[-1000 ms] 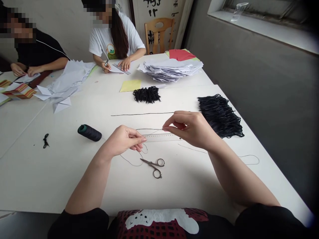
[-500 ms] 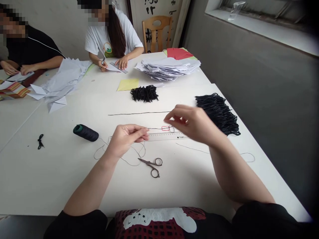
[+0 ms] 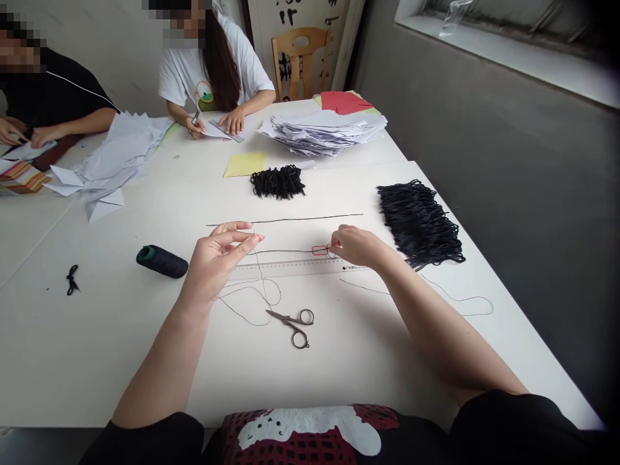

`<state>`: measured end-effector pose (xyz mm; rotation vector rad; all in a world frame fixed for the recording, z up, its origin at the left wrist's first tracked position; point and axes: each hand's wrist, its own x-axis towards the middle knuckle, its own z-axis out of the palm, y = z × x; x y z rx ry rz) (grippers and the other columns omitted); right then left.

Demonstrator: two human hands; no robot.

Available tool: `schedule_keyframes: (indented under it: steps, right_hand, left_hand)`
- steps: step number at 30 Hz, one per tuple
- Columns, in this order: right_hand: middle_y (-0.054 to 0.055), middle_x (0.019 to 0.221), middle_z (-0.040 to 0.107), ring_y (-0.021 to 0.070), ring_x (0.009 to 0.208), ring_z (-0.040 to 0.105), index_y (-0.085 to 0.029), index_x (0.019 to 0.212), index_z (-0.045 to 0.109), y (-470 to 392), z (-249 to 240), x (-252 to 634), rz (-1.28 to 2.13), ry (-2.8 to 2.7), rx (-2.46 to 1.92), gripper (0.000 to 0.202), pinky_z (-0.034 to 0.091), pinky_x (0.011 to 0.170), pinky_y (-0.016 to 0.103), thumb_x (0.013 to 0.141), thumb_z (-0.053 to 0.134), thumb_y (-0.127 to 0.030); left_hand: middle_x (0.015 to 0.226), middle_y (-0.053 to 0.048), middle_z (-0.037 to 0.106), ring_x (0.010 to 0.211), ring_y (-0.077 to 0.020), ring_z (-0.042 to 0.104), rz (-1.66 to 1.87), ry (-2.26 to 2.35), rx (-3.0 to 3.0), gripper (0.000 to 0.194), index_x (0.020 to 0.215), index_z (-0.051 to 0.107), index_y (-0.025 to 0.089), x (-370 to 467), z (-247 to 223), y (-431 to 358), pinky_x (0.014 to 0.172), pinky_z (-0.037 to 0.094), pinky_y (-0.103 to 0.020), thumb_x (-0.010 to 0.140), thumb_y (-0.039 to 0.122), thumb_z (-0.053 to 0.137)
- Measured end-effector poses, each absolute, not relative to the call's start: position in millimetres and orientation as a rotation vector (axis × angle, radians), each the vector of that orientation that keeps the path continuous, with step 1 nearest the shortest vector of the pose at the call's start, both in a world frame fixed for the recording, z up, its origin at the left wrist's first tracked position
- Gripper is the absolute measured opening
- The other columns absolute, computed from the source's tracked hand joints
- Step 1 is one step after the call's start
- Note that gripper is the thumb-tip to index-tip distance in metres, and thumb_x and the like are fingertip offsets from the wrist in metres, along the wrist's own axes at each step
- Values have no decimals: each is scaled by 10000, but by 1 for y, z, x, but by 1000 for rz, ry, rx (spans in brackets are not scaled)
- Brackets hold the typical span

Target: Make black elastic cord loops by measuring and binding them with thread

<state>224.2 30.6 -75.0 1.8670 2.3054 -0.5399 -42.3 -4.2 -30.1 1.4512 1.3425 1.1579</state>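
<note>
My left hand (image 3: 216, 265) pinches a thin black thread (image 3: 259, 265) between thumb and index finger; its short end sticks up above the fingertips. The thread hangs down to loose loops on the table. My right hand (image 3: 356, 245) is lowered over the right part of a clear ruler (image 3: 290, 266), fingers bent together beside a small red rectangular outline (image 3: 319, 250) and a small loop. What those fingertips hold is hidden. A black cord (image 3: 285, 251) runs along the ruler's upper edge. Scissors (image 3: 293, 321) lie spread below the ruler.
A dark thread spool (image 3: 162, 261) lies left, near a knotted black cord (image 3: 72, 280). Another cord (image 3: 310, 217) lies straight behind my hands. Black cord bundles (image 3: 278, 182) (image 3: 421, 223) and a paper stack (image 3: 322, 132) sit farther back. Two people work across the table.
My left hand has moved left and slightly up, raising the thread's end. My right hand has come down to the small loop by the red outline.
</note>
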Motion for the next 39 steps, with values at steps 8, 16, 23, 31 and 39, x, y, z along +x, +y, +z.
schedule_keyframes:
  steps: [8,16,23,31,39]
  right_hand:
    - [261,1071,582,333,1052,566,-38,1044,648,15,-89,192,-524,2189,2005,298,458,742,356,859,418,1]
    - [112,1027,606,151,779,554,-143,954,573,12,-52,208,-833,2438,2101,221,437,648,262,1001,388,-254]
    - [-20,696,478,84,568,358,-165,836,534,-12,-38,190,-1954,2771,1784,271,316,507,228,944,490,-409]
    - [41,847,611,132,726,537,-164,870,572,-20,-53,166,-1715,2872,2060,175,421,620,265,931,507,-314]
    - [45,875,621,126,710,535,-173,844,604,-26,-58,161,-1215,3085,2174,125,419,600,260,919,523,-230]
  left_hand:
    - [1112,-101,677,1208,-285,538,1136,1248,1397,142,781,803,237,-36,-37,-6,998,418,-407,704,355,826]
    - [940,-55,748,1036,-206,633,1169,1152,1102,193,811,804,239,-16,-57,-9,1004,425,-353,703,397,827]
    - [1058,-65,756,1140,-218,614,1124,1064,773,221,811,802,252,14,-76,-25,980,442,-336,674,420,841]
    - [1001,-40,762,1099,-198,654,1173,971,591,250,829,794,217,20,-76,-32,1018,484,-319,680,411,845]
    - [1006,-59,760,1082,-211,666,1173,1000,611,263,838,790,196,20,-74,-35,1004,496,-327,700,417,827]
